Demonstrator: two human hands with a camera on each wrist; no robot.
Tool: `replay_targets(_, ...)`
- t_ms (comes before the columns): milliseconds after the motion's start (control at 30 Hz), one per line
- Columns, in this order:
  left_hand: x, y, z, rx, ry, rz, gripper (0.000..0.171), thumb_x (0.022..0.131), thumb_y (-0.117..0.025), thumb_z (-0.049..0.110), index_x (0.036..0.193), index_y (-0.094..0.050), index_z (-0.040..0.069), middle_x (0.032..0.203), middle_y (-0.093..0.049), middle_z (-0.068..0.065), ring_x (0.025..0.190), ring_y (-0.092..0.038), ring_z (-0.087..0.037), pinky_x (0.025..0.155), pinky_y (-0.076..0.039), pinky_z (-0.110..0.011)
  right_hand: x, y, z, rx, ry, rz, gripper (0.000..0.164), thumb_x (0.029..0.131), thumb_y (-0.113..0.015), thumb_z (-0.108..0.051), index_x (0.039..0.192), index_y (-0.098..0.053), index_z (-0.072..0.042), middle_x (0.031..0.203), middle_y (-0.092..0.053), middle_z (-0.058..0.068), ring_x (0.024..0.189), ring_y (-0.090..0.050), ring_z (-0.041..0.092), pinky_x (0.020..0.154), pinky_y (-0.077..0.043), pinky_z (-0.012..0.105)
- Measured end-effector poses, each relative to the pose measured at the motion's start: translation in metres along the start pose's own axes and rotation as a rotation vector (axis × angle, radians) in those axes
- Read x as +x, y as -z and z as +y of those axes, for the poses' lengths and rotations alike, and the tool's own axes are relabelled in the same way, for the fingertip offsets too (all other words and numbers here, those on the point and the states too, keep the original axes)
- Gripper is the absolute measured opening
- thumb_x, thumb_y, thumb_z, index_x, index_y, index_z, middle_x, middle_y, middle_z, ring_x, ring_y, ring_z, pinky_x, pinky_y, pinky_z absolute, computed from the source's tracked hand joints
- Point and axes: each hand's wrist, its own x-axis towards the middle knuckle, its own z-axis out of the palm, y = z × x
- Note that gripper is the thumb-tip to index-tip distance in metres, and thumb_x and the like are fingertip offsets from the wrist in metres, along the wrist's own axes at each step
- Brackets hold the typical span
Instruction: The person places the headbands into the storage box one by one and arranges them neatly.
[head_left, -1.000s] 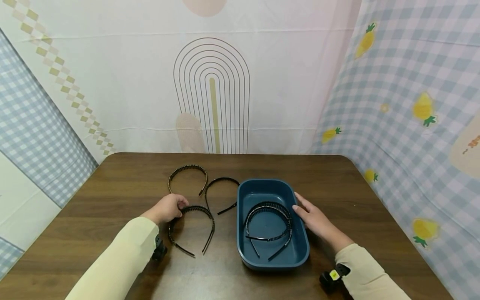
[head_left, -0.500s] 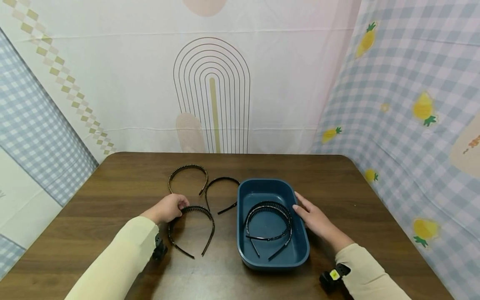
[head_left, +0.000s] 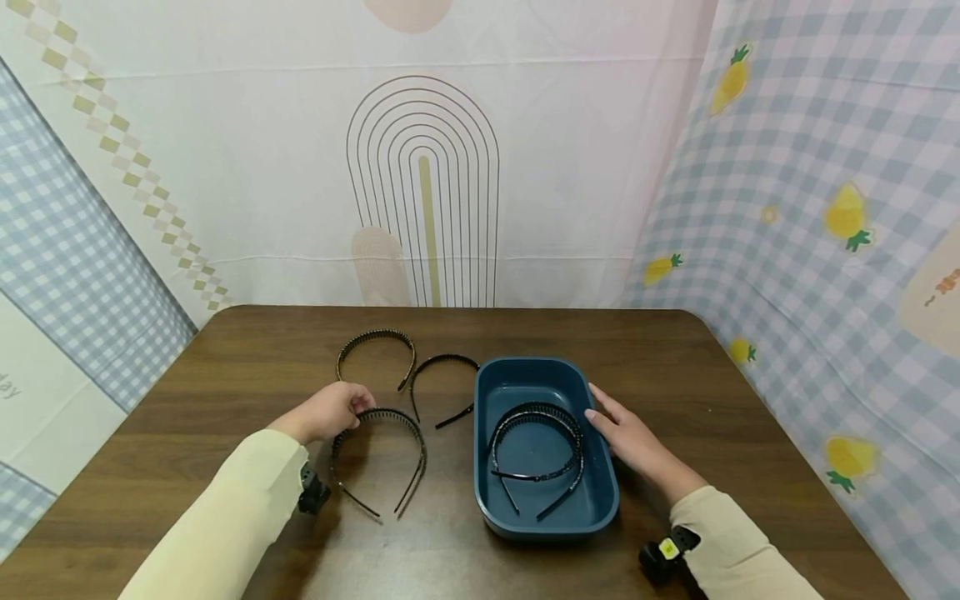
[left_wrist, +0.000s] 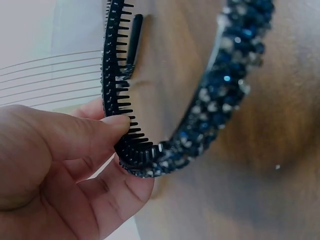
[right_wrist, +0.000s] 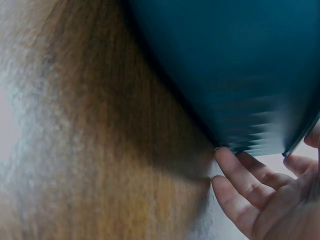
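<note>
My left hand pinches a dark toothed headband near its top left, between thumb and fingers. Its ends point toward me, low over the table. In the left wrist view, the headband shows blue and clear beads outside and black comb teeth inside. My right hand rests at the right side of a blue plastic tub, thumb at the rim and fairly straight fingers along the outer wall. Overlapping dark headbands lie inside the tub. In the right wrist view, the fingertips meet the tub's lower edge.
Behind my left hand, a gold-edged dark headband lies on the wooden table. Another black headband lies right of it, close to the tub's left wall. A patterned cloth hangs behind the table's far edge.
My left hand has shifted slightly left and away from me, carrying the pinched headband, which has come up a little from the table. My right hand and the tub have stayed put.
</note>
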Motion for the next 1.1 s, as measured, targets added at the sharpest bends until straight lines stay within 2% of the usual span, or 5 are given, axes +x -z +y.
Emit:
replay_targets(267,-0.004,0.012,0.008,-0.051,0.014,0.008,0.026,0.077,-0.059,-0.017,0.1,-0.063,-0.006,0.092,-0.061,-0.013,0.088,-0.056,-0.027,0.078,-0.05,-0.041,0.0,0.0,-0.001,-0.005,0.008,0.004,0.061,0.105,-0.039,-0.033,0.156,-0.013,-0.013,0.154,-0.022,0.028,0.131,-0.04,0.047,0.094,-0.047,0.056)
replay_targets(567,-0.007,0.021,0.015,-0.154,0.043,0.025,0.029,0.082,-0.057,-0.015,0.109,-0.062,-0.005,0.1,-0.06,-0.015,0.093,-0.058,-0.028,0.075,-0.051,-0.037,0.001,0.002,0.002,-0.073,0.04,0.022,0.06,0.105,-0.039,-0.035,0.156,-0.015,-0.015,0.155,-0.024,0.025,0.131,-0.04,0.046,0.093,-0.048,0.055)
replay_targets(667,-0.007,0.021,0.016,-0.158,0.047,0.038,0.029,0.083,-0.058,-0.014,0.11,-0.062,-0.004,0.1,-0.06,-0.015,0.093,-0.059,-0.027,0.075,-0.051,-0.037,0.001,0.002,0.003,-0.084,0.049,0.024,0.061,0.104,-0.039,-0.036,0.156,-0.015,-0.014,0.155,-0.024,0.025,0.131,-0.04,0.046,0.093,-0.048,0.055)
replay_targets(933,-0.006,0.025,0.023,-0.168,0.031,0.077,0.025,0.086,-0.061,-0.006,0.11,-0.063,-0.002,0.1,-0.058,-0.014,0.094,-0.06,-0.027,0.075,-0.051,-0.037,0.001,0.002,0.001,-0.214,0.072,0.063,0.061,0.105,-0.037,-0.037,0.156,-0.015,-0.011,0.156,-0.022,0.021,0.14,-0.025,0.044,0.109,-0.025,0.062)
replay_targets(1100,-0.003,0.026,0.028,-0.163,0.017,0.079,0.024,0.087,-0.062,-0.005,0.111,-0.063,-0.001,0.101,-0.06,-0.014,0.093,-0.059,-0.025,0.074,-0.051,-0.035,-0.001,0.001,-0.002,-0.271,0.052,0.071,0.062,0.104,-0.037,-0.039,0.156,-0.015,-0.013,0.155,-0.026,0.021,0.136,-0.033,0.045,0.106,-0.028,0.064)
